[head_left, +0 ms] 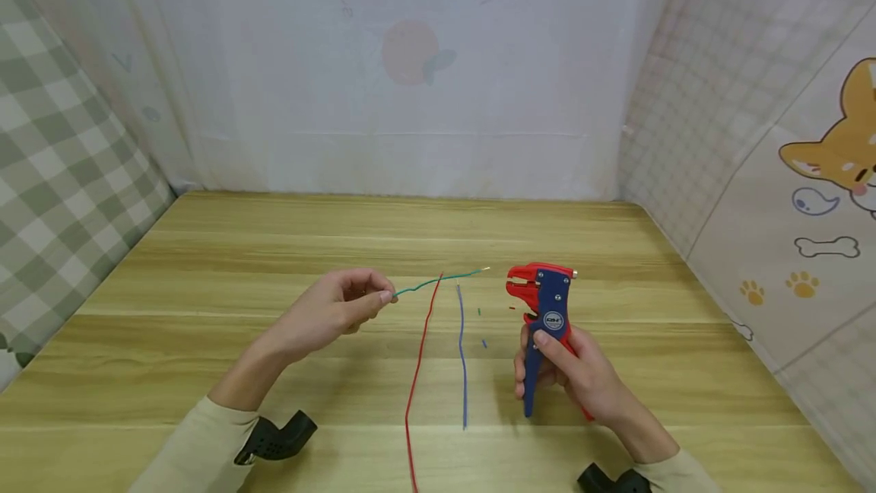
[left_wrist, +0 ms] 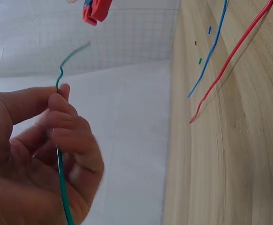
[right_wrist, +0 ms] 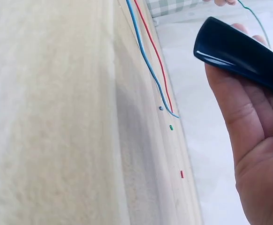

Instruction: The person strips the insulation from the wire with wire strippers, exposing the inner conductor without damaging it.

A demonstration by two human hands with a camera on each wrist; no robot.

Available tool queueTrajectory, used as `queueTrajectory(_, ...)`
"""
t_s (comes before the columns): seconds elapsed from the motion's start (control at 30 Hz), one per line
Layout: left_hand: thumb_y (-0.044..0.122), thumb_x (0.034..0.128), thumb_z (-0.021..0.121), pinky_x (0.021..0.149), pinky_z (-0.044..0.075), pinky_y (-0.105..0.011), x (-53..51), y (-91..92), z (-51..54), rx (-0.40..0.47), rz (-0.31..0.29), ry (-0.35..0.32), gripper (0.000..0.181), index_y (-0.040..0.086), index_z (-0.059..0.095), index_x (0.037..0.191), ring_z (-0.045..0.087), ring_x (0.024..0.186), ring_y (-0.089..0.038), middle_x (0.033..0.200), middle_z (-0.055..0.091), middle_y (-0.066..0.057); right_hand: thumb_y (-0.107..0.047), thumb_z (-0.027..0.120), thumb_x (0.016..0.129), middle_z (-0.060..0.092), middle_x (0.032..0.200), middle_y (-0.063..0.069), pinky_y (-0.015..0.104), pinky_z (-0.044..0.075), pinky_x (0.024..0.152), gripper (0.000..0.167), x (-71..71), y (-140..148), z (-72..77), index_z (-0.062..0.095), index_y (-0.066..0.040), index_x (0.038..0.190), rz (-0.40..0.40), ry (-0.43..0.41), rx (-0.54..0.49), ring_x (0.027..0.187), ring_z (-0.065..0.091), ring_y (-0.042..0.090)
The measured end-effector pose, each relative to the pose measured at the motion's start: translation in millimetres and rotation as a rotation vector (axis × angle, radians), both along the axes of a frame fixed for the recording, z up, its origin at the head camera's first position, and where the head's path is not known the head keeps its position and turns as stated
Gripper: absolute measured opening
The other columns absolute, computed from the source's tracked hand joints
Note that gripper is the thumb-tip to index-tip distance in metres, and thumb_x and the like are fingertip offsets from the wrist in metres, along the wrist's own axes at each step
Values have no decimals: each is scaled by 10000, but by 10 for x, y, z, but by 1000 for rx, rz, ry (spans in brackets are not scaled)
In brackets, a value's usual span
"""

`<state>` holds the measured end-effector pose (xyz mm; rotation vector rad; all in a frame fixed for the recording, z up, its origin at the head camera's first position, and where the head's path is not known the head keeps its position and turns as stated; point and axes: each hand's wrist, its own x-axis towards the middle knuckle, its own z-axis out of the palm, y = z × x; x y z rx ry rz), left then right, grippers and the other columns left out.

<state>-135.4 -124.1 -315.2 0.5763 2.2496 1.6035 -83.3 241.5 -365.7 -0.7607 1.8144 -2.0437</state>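
Note:
My left hand [head_left: 345,306] pinches a green wire [head_left: 438,280] between thumb and fingers. Its free end, with a bare tip, points right toward the tool, a short gap apart. In the left wrist view the green wire [left_wrist: 63,183] also runs down past the palm. My right hand [head_left: 582,371] grips red and blue wire strippers [head_left: 553,303] upright by the handles, red jaws facing left. A blue handle [right_wrist: 239,51] fills part of the right wrist view. On the table between the hands lie a red wire [head_left: 418,371] and a shorter blue wire [head_left: 462,356].
Small cut bits of insulation lie on the wooden table [head_left: 205,265]: a green bit [head_left: 479,312], a blue bit [head_left: 484,343] and a red bit [head_left: 512,308]. A white curtain [head_left: 274,97] hangs behind the table, and patterned cloth [head_left: 718,173] borders the right side.

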Motion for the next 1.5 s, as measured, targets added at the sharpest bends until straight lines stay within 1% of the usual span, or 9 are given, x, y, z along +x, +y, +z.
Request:
queueTrajectory(0.2, 192, 1026, 681, 756, 461, -325, -7, 46, -40, -105, 137, 67, 100, 98, 714, 1021, 625, 829, -283, 805, 652, -55, -83, 251, 1161, 755, 997, 44, 451, 650, 797, 290, -30, 49, 2, 537, -65, 1212, -29, 4, -50, 877, 797, 230)
queueTrajectory(0.37, 137, 995, 705, 652, 475, -268, -11, 111, -115, -179, 189, 92, 94, 53, 733, 965, 671, 720, -257, 763, 745, -108, -75, 251, 1159, 752, 1006, 49, 456, 647, 813, 285, -33, 66, 1, 528, -48, 1220, -28, 4, -78, 882, 793, 229)
queueTrajectory(0.57, 126, 1000, 700, 542, 437, -244, -16, 197, -272, -242, 128, 33, 176, 18, 721, 863, 599, 558, -152, 674, 726, -67, -110, 302, 1163, 752, 992, 36, 436, 648, 821, 255, -7, 45, 8, 549, -75, 1216, -61, -36, -3, 877, 793, 225)
queueTrajectory(0.77, 119, 978, 713, 522, 377, -233, -81, 332, -436, -397, 81, 81, 226, 83, 701, 755, 550, 462, -97, 510, 586, 39, -117, 300, 1165, 745, 981, 23, 440, 650, 808, 253, -3, 50, -3, 547, -80, 1210, -68, -40, 26, 865, 792, 229)
queueTrajectory(1.03, 107, 949, 760, 472, 418, -199, -81, 440, -499, -494, 87, 113, 258, 108, 668, 708, 565, 428, -57, 532, 602, 23, -136, 311, 1167, 739, 971, 15, 443, 651, 802, 238, -8, 59, 17, 536, -71, 1210, -85, -40, 65, 858, 790, 231)
queueTrajectory(1.17, 108, 941, 771, 451, 400, -188, -82, 464, -524, -517, 83, 126, 288, 116, 644, 682, 548, 408, -40, 513, 584, 35, -175, 351, 1166, 737, 957, 53, 448, 651, 795, 242, -7, 63, 48, 510, -1, 1223, -147, -66, 144, 848, 789, 277)
queueTrajectory(1.33, 114, 947, 770, 427, 395, -181, -97, 481, -541, -525, 87, 122, 308, 118, 626, 675, 529, 397, -40, 506, 576, 38, -297, 449, 1151, 722, 950, 121, 430, 654, 773, 471, -31, 87, 103, 453, 138, 1333, -262, -162, 308, 823, 784, 282)
queueTrajectory(1.4, 120, 949, 771, 422, 400, -183, -97, 483, -539, -527, 90, 118, 316, 117, 620, 671, 523, 395, -39, 505, 576, 39, -377, 431, 1151, 724, 951, 114, 420, 654, 771, 577, -56, 115, 124, 439, 146, 1393, -282, -215, 346, 819, 787, 270)
queueTrajectory(1.5, 130, 950, 776, 425, 407, -188, -98, 486, -542, -536, 96, 116, 332, 116, 609, 663, 519, 393, -37, 502, 575, 41, -494, 315, 1153, 724, 947, 90, 418, 653, 768, 723, -87, 181, 149, 387, 152, 1469, -285, -269, 361, 805, 785, 259)
